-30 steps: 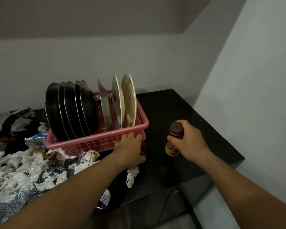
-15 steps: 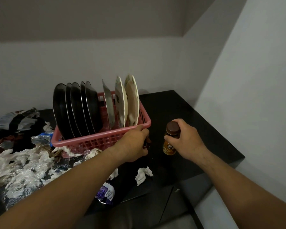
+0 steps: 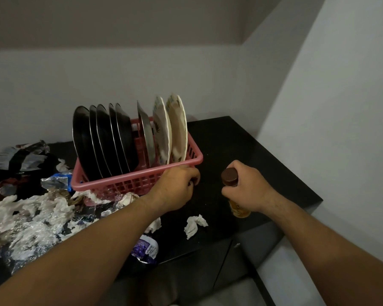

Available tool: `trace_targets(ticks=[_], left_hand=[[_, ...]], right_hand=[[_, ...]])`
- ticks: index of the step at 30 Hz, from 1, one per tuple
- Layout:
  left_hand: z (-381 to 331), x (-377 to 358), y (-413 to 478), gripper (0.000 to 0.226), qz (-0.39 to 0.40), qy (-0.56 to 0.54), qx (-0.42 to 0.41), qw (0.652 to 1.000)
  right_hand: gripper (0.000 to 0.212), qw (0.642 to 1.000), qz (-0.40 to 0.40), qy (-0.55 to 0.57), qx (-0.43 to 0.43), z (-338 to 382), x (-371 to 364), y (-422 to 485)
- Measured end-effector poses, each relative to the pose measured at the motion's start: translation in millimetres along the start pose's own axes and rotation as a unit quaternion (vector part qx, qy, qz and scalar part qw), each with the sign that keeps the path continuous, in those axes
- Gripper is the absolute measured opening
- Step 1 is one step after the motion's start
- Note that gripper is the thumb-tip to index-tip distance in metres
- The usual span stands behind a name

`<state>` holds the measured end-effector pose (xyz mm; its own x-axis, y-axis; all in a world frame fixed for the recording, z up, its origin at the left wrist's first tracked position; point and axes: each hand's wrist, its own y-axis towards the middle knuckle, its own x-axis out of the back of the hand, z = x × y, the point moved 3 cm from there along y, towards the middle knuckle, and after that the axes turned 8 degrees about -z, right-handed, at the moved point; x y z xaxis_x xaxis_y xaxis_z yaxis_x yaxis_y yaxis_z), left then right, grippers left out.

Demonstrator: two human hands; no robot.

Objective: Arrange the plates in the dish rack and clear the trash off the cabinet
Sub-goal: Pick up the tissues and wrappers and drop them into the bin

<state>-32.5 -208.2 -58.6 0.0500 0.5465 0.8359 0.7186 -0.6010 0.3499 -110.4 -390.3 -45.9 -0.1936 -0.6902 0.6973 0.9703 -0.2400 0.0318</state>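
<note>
A pink dish rack [image 3: 119, 180] stands on the black cabinet [image 3: 230, 140]. Several black plates [image 3: 102, 140] stand upright in it, then a steel plate [image 3: 146, 133] and two pale patterned plates [image 3: 177, 129]. My left hand [image 3: 177, 188] is at the rack's front right corner, fingers curled round a small dark object I cannot identify. My right hand [image 3: 248, 191] grips a small bottle with a brown cap [image 3: 229, 176], upright near the cabinet's front edge. A crumpled tissue [image 3: 194, 225] lies between my arms.
A heap of torn tissue and plastic film [image 3: 31, 217] covers the cabinet's left half and reaches under the rack. Foil wrappers [image 3: 16, 157] lie at the far left and a purple wrapper [image 3: 146, 248] at the front edge. Walls close in behind and on the right.
My left hand slid from the rack's front rim to its right corner and curled. My right hand drew the bottle nearer the front edge.
</note>
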Motion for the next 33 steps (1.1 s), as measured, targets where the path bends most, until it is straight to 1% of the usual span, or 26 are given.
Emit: trace_targets(ticks=[2,4,6,7,9,10,13,15,18,20,22,23,25,28,31,33], left_hand=[[1.2,5.6,-1.9,0.044,-0.016,-0.007,0.004,1.000],[2.5,7.9,-3.8,0.038,-0.019,-0.021,0.011,1.000],[3.0,7.4,-7.8,0.025,0.000,-0.045,0.030,0.999],[4.8,6.0,-10.8,0.024,0.022,-0.052,0.045,0.997],[9.2,2.6,-17.1,0.054,0.067,-0.042,0.060,0.995],[10.0,2.0,-19.2,0.059,0.078,-0.031,0.055,0.995],[8.7,2.4,-24.2,0.049,0.078,-0.041,0.029,0.996],[8.8,2.7,-27.3,0.047,0.076,-0.049,0.021,0.996],[5.5,4.7,-29.9,0.035,0.073,-0.029,0.004,0.997],[3.3,2.8,-32.1,0.034,0.108,-0.018,-0.006,0.994],[2.4,-2.2,-36.3,0.029,0.163,0.013,-0.003,0.986],[2.2,-6.1,-39.1,0.036,0.193,0.040,0.002,0.980],[1.2,-17.1,-45.8,0.060,0.253,0.095,0.022,0.963],[-8.7,-33.0,-54.1,0.086,0.337,0.136,0.043,0.931],[-18.2,-45.9,-55.4,0.093,0.365,0.170,0.046,0.914],[-22.5,-53.8,-55.3,0.088,0.362,0.195,0.045,0.911]], right_hand=[[0.034,1.000,0.009,0.003,-0.013,3.8,-0.6,-4.3],[0.033,1.000,0.002,0.012,-0.024,7.2,-2.2,-8.1],[0.032,0.999,-0.008,0.022,-0.029,9.7,-4.3,-12.2],[0.032,0.999,-0.012,0.026,-0.031,10.4,-5.6,-14.6],[0.032,0.999,-0.020,0.032,-0.037,10.5,-7.3,-18.8],[0.033,0.998,-0.022,0.032,-0.041,10.4,-7.7,-20.7],[0.035,0.998,-0.025,0.024,-0.047,12.0,-8.8,-26.4],[0.035,0.998,-0.029,0.017,-0.050,14.4,-10.0,-29.6],[0.035,0.998,-0.042,0.010,-0.049,18.4,-14.1,-34.8],[0.035,0.998,-0.048,0.006,-0.050,19.5,-18.4,-38.9],[0.035,0.998,-0.050,-0.003,-0.050,19.4,-22.6,-43.4],[0.035,0.997,-0.048,-0.005,-0.052,18.7,-24.3,-45.5],[0.036,0.997,-0.043,-0.005,-0.056,17.2,-26.4,-49.1],[0.035,0.998,-0.039,-0.004,-0.055,14.9,-25.9,-53.6],[0.034,0.998,-0.027,-0.003,-0.049,8.6,-20.5,-57.6],[0.034,0.999,-0.020,0.000,-0.050,2.6,-14.6,-61.1]])
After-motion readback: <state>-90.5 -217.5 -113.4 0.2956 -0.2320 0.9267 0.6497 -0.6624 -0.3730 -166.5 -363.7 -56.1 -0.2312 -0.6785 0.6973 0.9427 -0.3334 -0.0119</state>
